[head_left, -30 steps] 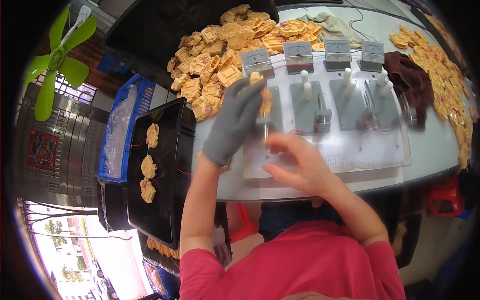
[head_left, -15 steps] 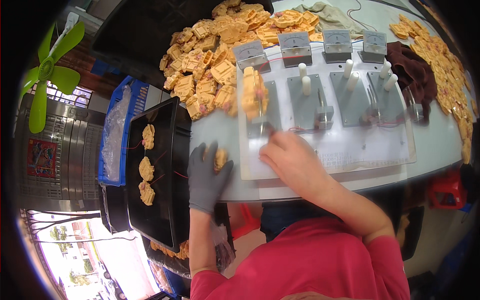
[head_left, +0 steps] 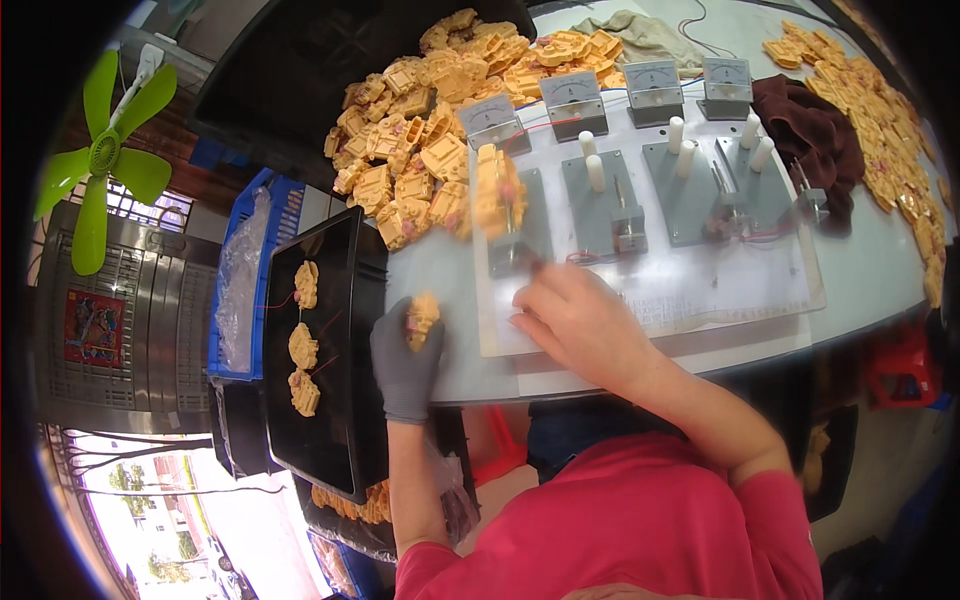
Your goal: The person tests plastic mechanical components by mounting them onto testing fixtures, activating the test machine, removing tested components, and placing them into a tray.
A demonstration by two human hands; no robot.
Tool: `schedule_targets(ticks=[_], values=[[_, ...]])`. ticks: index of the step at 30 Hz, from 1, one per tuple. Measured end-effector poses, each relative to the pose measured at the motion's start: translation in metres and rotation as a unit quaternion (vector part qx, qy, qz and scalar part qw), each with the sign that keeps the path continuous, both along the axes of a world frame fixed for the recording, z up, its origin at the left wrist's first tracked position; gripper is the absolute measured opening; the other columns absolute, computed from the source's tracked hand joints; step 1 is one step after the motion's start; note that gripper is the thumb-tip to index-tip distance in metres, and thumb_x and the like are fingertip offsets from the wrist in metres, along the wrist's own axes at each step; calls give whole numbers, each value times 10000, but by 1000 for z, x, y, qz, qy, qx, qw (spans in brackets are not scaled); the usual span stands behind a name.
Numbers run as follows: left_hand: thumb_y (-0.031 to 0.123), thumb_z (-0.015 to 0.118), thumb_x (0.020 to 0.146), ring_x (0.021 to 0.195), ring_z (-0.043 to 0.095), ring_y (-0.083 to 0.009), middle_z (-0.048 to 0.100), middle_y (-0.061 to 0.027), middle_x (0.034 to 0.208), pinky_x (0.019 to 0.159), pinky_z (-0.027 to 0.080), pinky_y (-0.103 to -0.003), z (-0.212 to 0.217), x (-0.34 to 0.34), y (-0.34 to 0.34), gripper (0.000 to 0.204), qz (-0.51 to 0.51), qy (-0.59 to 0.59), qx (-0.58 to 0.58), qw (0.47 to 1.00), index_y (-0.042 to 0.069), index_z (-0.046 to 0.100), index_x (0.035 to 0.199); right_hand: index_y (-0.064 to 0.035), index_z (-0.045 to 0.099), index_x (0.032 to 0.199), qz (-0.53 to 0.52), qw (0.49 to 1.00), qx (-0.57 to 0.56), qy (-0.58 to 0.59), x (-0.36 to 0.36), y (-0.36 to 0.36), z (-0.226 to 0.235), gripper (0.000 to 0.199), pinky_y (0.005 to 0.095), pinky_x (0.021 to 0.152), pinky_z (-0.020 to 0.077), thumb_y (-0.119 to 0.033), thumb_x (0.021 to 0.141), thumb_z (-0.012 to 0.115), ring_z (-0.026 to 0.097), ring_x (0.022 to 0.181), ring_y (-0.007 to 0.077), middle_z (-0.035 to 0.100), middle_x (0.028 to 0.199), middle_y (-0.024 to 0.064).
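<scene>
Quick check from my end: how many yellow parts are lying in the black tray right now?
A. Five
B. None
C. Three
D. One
C. Three yellow parts lie in a column in the black tray, while the gloved left hand holds a fourth yellow piece beside the tray, above the table edge.

Four grey box meters w/ white dial faces (head_left: pixel 574 92) line the table's far edge; red square sticker (head_left: pixel 93 328) (on grille) at left.

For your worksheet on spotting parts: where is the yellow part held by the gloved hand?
In the head view, the yellow part sits in the gloved left hand at the table's near edge, beside the black tray.
</scene>
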State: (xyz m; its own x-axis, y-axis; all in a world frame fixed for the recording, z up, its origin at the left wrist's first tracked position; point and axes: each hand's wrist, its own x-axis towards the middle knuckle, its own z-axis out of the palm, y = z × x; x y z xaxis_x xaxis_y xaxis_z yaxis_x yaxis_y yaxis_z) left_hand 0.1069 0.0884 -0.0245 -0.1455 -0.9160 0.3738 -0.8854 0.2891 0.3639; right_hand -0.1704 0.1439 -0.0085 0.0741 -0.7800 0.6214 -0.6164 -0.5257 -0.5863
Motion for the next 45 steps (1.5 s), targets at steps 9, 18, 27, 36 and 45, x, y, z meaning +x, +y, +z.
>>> schedule_targets(ticks=[9,18,27,36,45], values=[[200,671,883,1103,634,-227,641,-119,1233,957,509,-367,37,-13,14,541,20,176,161,971,34,546,1383,-75,673,977,80,991,-81,-69,-8,6,5,163,399,824,503,-129,846,753,609,925,298,622,975,87],[152,615,904,1322,544,-308,522,-159,1426,1106,447,-466,106,-101,74,668,-149,579,300,743,12,361,1506,-41,499,1346,214,913,154,-312,-22,48,30,564,315,823,514,-180,887,796,660,1021,173,657,1155,83],[73,651,887,1275,538,-196,529,-106,1392,1075,454,-360,119,-149,61,704,-231,455,298,807,28,361,1527,-9,466,1354,204,862,224,-407,-72,60,38,518,302,914,465,-64,901,710,573,1038,120,594,1175,53],[162,716,847,1181,597,-185,607,-111,1285,1013,492,-339,156,-154,48,689,-257,339,382,820,27,452,1469,-9,533,1320,222,872,200,-387,-96,59,48,494,277,852,487,-84,875,736,596,977,99,626,1112,39],[229,610,994,1059,685,-195,648,-108,1256,739,597,-298,163,-149,26,565,-335,205,356,848,7,430,1482,-89,604,1279,99,975,-175,-97,-104,43,59,531,356,781,555,-12,791,799,646,941,254,644,1067,85]])
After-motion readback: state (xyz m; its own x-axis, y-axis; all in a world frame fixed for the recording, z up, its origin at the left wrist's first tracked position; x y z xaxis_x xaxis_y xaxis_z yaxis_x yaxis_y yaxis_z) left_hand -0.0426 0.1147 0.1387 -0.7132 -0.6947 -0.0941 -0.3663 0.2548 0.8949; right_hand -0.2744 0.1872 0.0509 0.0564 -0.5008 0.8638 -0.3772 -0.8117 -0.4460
